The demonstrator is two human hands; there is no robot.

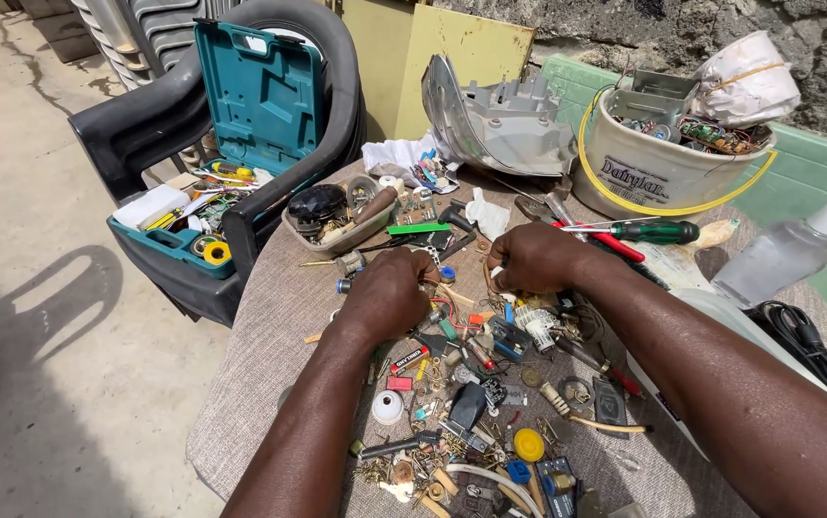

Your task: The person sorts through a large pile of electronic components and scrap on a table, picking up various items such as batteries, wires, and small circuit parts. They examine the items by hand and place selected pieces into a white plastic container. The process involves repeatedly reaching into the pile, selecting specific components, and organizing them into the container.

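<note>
**On the cluttered table: two hands deep in the small parts**

Nearest to us, at the table's front edge, we see loose screws, a yellow cap, a small white dome and cut lengths of pale tubing, spread flat on the grey cloth so that each bit can be seen and picked out.

Just beyond, our two forearms converge on the middle of the heap. The left hand is curled knuckles-up over red and green wires; its fingertips are tucked under, so we cannot tell whether they grip anything. The right hand is clenched too, fingers bent inward, pinching something small and pale between fingertips at its left edge; what it is we cannot make out. Both hands sit close together above a small white coil-like part, which lies just near of the right hand.

Farther back, a shallow tray keeps larger pieces gathered, and a green-handled screwdriver lies to the right within easy reach. Farther right rests a clear bottle with a white cap, on its side.

At the far edge stands a white bucket full of circuit scraps, beside a grey moulded housing. To the far left, an open teal tool case rests on a dark plastic chair.
</note>
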